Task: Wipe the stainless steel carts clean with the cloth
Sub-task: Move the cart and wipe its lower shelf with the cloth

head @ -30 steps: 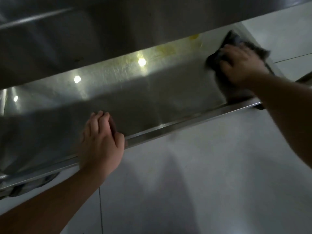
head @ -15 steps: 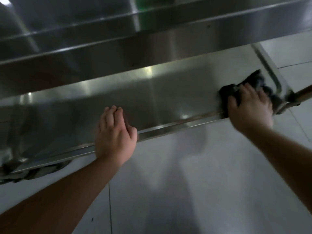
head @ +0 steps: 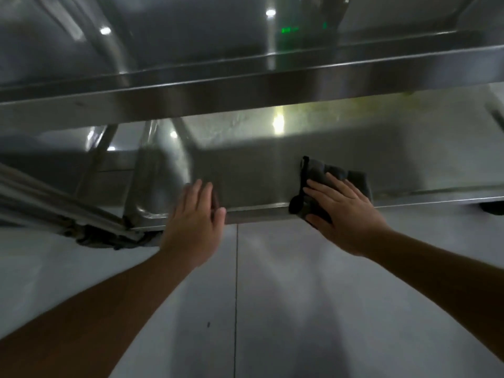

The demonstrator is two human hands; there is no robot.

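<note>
A: Two hands on the lower shelf [head: 354, 148]. What changed?

B: The right hand [head: 346, 214], fingers flat, has slid the dark cloth [head: 321, 173] left from the far-right corner along the near rim. The left hand [head: 195, 222] stays on that rim, fingers straight, holding nothing.

A: Meaning?

B: Likely the near edge is getting done; yellowish smears remain at the far side. Dim room, pale tiled floor [head: 300, 309], upper shelf [head: 245, 85] overhead.
</note>
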